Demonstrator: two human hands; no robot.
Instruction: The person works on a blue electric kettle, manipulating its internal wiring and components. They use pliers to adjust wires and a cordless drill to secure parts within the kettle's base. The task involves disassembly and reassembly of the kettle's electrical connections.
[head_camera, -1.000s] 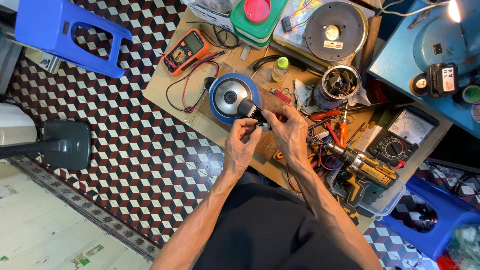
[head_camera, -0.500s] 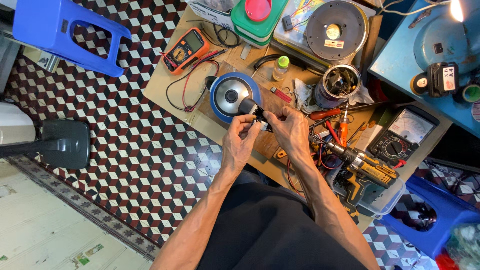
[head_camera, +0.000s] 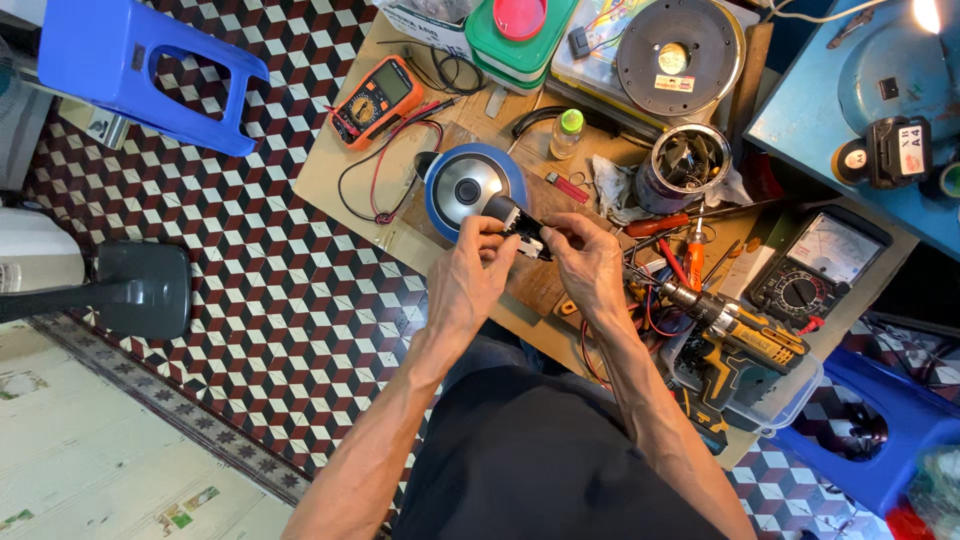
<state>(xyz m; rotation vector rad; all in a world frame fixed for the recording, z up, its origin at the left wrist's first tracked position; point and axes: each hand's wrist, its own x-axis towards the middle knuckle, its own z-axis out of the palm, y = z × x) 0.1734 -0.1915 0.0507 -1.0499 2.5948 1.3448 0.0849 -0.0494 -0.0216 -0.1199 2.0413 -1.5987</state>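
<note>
- Head view, against the picture of half a second ago: both hands still together over the near edge of the wooden table (head_camera: 330, 180), raised very slightly toward the blue-rimmed round base (head_camera: 468, 188); small black part still between them, turned a little so its white side faces more to the right.
- Left hand (head_camera: 468, 285): fingers curled, thumb and fingertips pinched on the left end of the small black part (head_camera: 520, 226).
- Right hand (head_camera: 590, 268): fingers bent inward, fingertips closed on the right end of the same part.
- Small black part: short and blocky, black body with a white or pale patch and a bit of metal showing at the right; held just above the table, just beside the lower right rim of the round base, partly hidden by the fingers.
- Round base: shiny metal disc with a dark centre, blue rim, lying flat on the table, unchanged in place.
- Around the hands, nothing moved: orange multimeter (head_camera: 375, 100) with red and black leads to the upper left; yellow and black cordless drill (head_camera: 735, 330) lying to the right, just beside the right forearm; orange-handled screwdriver (head_camera: 695, 260) near the right hand; grey analogue meter (head_camera: 820, 265) farther right.
- Off the table: blue plastic stool (head_camera: 140, 70) on the checkered floor at upper left.
</note>
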